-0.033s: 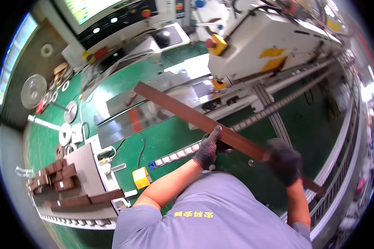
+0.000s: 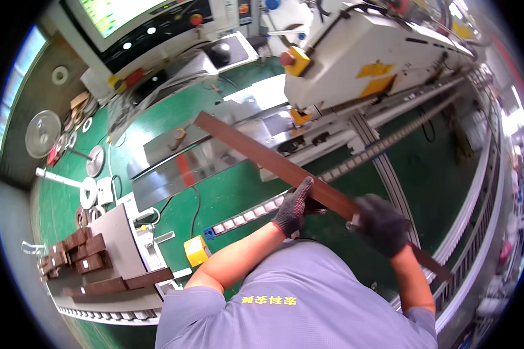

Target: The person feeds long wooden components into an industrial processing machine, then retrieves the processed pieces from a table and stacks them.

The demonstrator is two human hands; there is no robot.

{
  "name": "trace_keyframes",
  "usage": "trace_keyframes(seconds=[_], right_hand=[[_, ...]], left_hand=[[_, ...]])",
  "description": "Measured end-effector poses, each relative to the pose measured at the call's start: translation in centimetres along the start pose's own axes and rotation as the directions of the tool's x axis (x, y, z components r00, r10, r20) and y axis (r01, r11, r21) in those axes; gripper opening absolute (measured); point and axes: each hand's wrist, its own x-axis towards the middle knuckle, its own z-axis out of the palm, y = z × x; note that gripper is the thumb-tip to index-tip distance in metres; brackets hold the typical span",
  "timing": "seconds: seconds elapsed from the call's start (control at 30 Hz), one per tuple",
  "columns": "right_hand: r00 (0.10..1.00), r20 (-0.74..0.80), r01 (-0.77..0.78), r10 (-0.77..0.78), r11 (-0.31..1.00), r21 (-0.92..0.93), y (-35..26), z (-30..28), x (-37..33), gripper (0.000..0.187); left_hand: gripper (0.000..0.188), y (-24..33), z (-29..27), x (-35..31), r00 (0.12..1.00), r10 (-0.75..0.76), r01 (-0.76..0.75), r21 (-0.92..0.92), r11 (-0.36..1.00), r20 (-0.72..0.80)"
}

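Note:
A long brown board [image 2: 256, 152] stretches slantwise in front of my body, its far end up to the left and its near end down to the right. My left hand [image 2: 294, 209], in a dark glove with red dots, grips it near the middle, thumb along the near side. The other fingers are partly hidden beneath. Over the board's right part lies my right hand [image 2: 384, 225], also in a dark glove. Motion blurs its fingers, so their grip on the board does not show clearly. Beyond my right hand the board's end [image 2: 431, 263] sticks out.
Several brown pieces [image 2: 84, 250] lie on a grey-topped table [image 2: 119, 227] at the left. A white machine [image 2: 343, 70] with a red button on a yellow box [image 2: 296, 60] stands ahead. Below the board runs a roller rail [image 2: 250, 216]. A tape roll [image 2: 177, 136] rests on a metal plate.
My right hand has slid left along the board, toward my left hand. My left hand keeps its grip, and the whole view has shifted slightly.

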Motion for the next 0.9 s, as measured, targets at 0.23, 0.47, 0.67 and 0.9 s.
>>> trace_keyframes(seconds=[0.23, 0.47, 0.67, 0.9], right_hand=[[0.887, 0.372, -0.282, 0.273, 0.959, -0.033, 1.5, 8.1, -4.6, 0.063], [0.898, 0.278, -0.365, 0.341, 0.930, 0.038, 2.7, 15.7, -5.5, 0.060], [0.861, 0.334, -0.398, 0.383, 0.917, -0.025, 4.6, 17.3, -4.4, 0.062], [0.867, 0.322, -0.407, 0.381, 0.913, 0.016, 6.3, 17.3, -4.5, 0.059]], left_hand=[[0.051, -3.2, -3.5, 6.4, 0.971, 0.227, -0.233, 0.472, 0.850, 0.072], [0.090, 1.2, -6.8, 13.2, 0.921, 0.386, -0.296, 0.723, 0.624, 0.043], [0.094, 1.4, -4.7, 14.3, 0.916, 0.399, -0.362, 0.511, 0.780, 0.040], [0.097, 1.6, -3.5, 14.6, 0.953, 0.303, -0.247, 0.552, 0.797, -0.012]])
